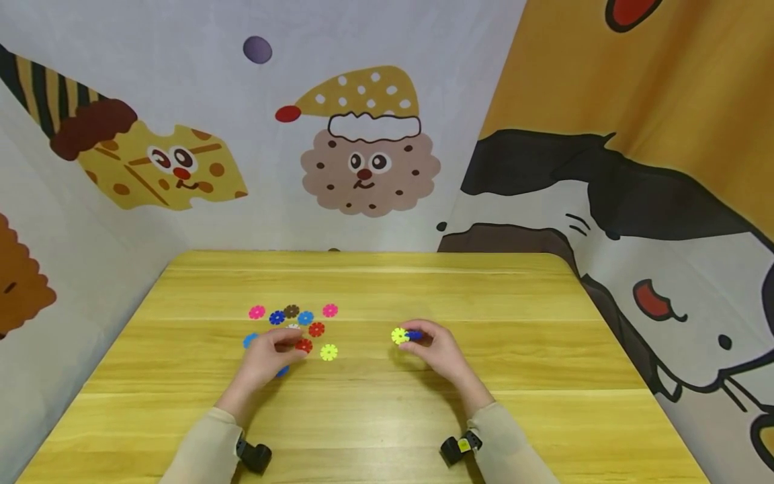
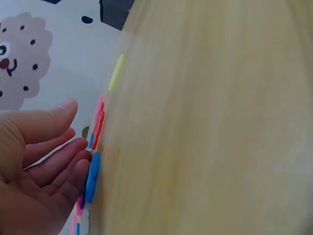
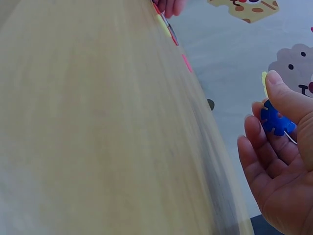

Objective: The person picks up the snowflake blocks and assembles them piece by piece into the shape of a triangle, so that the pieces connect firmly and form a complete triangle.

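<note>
My right hand (image 1: 444, 353) pinches a blue notched disc (image 3: 274, 117) between thumb and fingers. Joined to it at an angle is a yellow notched disc (image 1: 399, 336), which sticks out past the fingertips toward the left. The left hand (image 1: 261, 357) hovers low over a loose group of similar discs, thumb and fingers apart with nothing between them in the left wrist view. Closest to its fingertips is a red disc (image 1: 304, 346). A white disc (image 1: 293, 327) and two blue ones (image 1: 250, 341) are partly hidden by this hand.
Beyond the left hand lie pink discs (image 1: 256, 312), a dark blue disc (image 1: 277, 317), a brown disc (image 1: 292, 310), a light blue disc (image 1: 306, 318) and another red disc (image 1: 316, 329). A yellow-green disc (image 1: 329, 352) lies right of them. Patterned cloth (image 1: 260, 222) hangs behind the wooden table (image 1: 387, 417).
</note>
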`<action>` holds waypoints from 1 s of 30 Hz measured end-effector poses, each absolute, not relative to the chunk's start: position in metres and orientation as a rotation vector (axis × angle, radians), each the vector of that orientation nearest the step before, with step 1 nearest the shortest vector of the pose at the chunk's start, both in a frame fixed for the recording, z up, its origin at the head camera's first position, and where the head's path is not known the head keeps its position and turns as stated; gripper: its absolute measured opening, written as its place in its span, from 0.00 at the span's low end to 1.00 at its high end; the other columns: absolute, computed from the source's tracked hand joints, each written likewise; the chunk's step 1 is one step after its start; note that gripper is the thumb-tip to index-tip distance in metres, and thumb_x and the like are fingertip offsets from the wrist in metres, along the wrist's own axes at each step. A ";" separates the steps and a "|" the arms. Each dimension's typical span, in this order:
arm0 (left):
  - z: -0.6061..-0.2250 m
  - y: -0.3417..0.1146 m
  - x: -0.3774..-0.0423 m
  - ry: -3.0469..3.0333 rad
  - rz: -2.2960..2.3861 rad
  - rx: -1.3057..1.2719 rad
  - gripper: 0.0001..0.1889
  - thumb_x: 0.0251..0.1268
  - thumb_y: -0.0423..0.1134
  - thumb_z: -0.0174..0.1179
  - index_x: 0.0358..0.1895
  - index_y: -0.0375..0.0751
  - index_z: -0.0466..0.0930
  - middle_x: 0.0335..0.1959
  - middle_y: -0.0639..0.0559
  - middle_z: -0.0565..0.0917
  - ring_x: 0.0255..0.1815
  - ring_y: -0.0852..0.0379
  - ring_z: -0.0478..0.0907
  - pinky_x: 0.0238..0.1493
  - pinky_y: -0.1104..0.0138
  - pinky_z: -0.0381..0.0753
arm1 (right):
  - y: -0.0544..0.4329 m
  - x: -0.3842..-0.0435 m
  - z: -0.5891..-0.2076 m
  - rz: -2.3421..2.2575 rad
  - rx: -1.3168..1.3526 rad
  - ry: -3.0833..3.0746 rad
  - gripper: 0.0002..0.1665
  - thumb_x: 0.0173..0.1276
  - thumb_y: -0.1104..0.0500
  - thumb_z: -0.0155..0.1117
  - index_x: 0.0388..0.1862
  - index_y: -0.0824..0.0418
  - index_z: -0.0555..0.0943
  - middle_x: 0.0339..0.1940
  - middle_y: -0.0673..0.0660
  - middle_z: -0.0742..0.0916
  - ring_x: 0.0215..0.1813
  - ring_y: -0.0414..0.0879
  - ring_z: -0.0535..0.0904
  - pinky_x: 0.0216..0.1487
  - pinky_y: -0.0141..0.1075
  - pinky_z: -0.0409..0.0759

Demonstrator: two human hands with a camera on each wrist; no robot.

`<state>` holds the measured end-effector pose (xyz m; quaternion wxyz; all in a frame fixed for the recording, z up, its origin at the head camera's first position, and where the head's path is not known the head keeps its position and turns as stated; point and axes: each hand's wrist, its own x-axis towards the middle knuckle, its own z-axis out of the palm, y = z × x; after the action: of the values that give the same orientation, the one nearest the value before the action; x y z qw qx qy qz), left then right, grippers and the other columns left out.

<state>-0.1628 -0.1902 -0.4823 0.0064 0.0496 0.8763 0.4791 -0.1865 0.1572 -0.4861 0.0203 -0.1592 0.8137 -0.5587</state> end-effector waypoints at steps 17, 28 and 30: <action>-0.494 -0.191 -0.174 2.977 1.205 0.410 0.15 0.51 0.34 0.76 0.44 0.37 0.87 0.41 0.49 0.86 0.43 0.48 0.79 0.50 0.51 0.78 | 0.157 -0.185 -0.485 -1.740 -0.484 2.499 0.17 0.63 0.61 0.73 0.50 0.62 0.84 0.46 0.56 0.86 0.45 0.46 0.80 0.47 0.34 0.81; -0.490 -0.187 -0.175 2.955 1.206 0.392 0.15 0.51 0.36 0.76 0.42 0.37 0.86 0.39 0.51 0.85 0.42 0.51 0.79 0.48 0.53 0.79 | 0.155 -0.186 -0.486 -1.749 -0.485 2.498 0.17 0.62 0.61 0.74 0.50 0.62 0.84 0.45 0.56 0.86 0.44 0.44 0.80 0.47 0.34 0.81; -0.487 -0.185 -0.175 2.944 1.233 0.378 0.15 0.51 0.36 0.75 0.43 0.38 0.86 0.39 0.51 0.85 0.41 0.52 0.79 0.46 0.55 0.80 | 0.153 -0.183 -0.481 -1.759 -0.492 2.491 0.17 0.62 0.62 0.74 0.50 0.63 0.84 0.45 0.57 0.86 0.44 0.45 0.80 0.47 0.34 0.81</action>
<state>-0.1747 -0.1853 -0.4869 -0.0362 0.1176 0.9154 0.3833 -0.1831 0.1532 -0.4806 0.0262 -0.1591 0.8062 -0.5692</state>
